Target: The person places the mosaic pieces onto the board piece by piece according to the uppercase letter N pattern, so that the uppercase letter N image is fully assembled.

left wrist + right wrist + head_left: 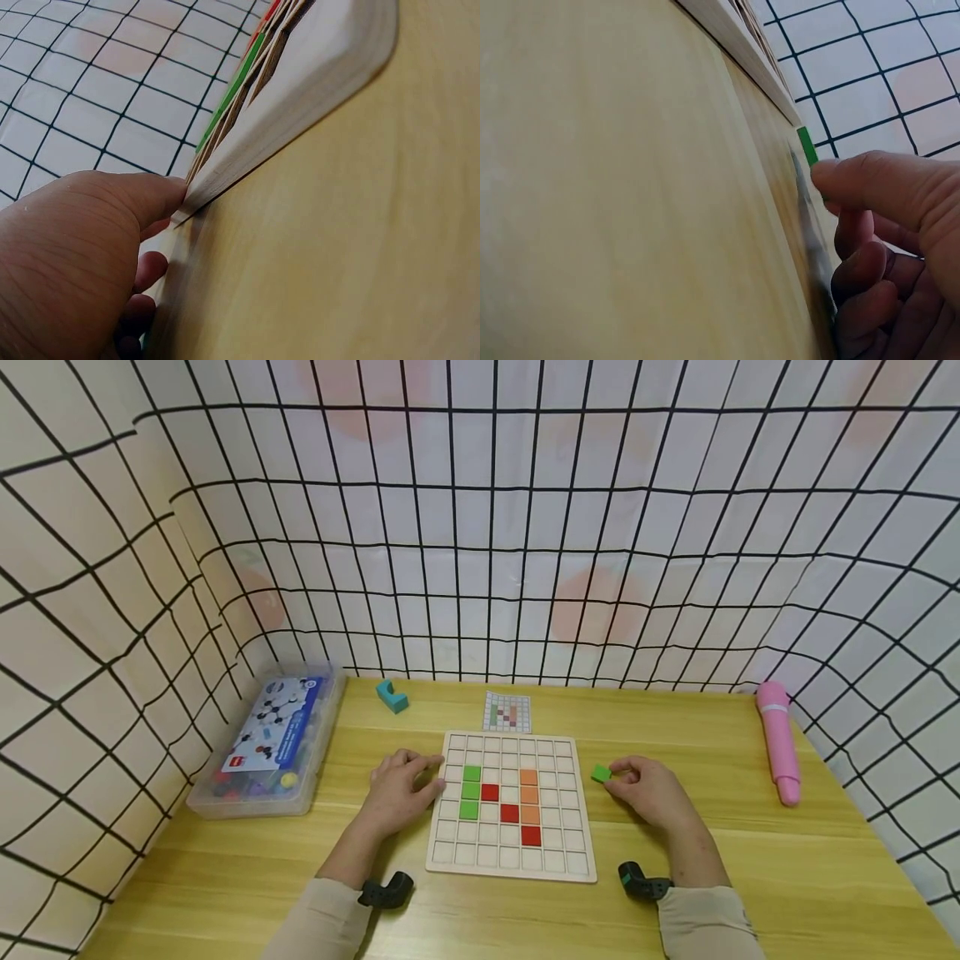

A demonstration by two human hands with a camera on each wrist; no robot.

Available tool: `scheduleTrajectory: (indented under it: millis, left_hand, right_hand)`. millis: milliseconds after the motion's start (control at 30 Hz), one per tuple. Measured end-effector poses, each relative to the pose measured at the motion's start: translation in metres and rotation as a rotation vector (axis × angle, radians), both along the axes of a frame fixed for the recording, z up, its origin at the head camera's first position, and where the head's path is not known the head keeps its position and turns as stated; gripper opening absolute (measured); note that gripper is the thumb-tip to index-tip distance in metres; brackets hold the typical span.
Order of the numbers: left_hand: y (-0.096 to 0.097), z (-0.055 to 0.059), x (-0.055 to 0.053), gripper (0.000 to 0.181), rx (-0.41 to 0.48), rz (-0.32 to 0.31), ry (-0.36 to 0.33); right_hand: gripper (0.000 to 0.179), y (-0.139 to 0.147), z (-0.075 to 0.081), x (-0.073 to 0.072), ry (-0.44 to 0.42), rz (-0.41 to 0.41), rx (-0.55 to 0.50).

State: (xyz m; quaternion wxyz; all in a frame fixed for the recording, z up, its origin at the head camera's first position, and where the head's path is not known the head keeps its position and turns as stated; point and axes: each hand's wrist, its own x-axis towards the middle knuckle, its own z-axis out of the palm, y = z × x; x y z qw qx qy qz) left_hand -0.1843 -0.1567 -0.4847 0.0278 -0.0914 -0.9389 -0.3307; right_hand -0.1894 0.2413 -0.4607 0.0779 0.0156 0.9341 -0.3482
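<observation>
In the head view a square wooden grid board (510, 857) lies on the table. It bears three green tiles (470, 791) in a column, three orange tiles (528, 795) in another, and three red tiles (509, 813) on a diagonal. My left hand (397, 792) rests at the board's left side, thumb and index fingertip right at its edge; the left wrist view has the thumb (154, 196) against the rim. Right of the board, my right hand (651, 793) pinches a loose green tile (601, 773) between thumb and fingers. That tile (807, 145) shows edge-on in the right wrist view.
Behind the board lies a small pattern card (507, 712) with a coloured grid. A teal angled block (392, 697) is at back left, near a clear plastic case (300, 777) of coloured parts. A pink cylinder (780, 743) lies far right. Grid-patterned cloth (517, 527) encloses the table.
</observation>
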Motion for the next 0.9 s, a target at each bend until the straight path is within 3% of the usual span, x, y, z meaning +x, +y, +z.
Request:
scheduleTrajectory:
  millis: [233,900]
  left_hand:
    - [0.0,-0.001,0.0,0.041,-0.007,0.004,0.009]
    - [0.001,-0.001,0.0,0.042,-0.008,0.015,0.005]
  right_hand:
    - [0.038,-0.005,0.004,0.003,0.012,0.002,-0.014]
    - [0.035,-0.038,0.035,0.013,-0.006,-0.001,-0.116]
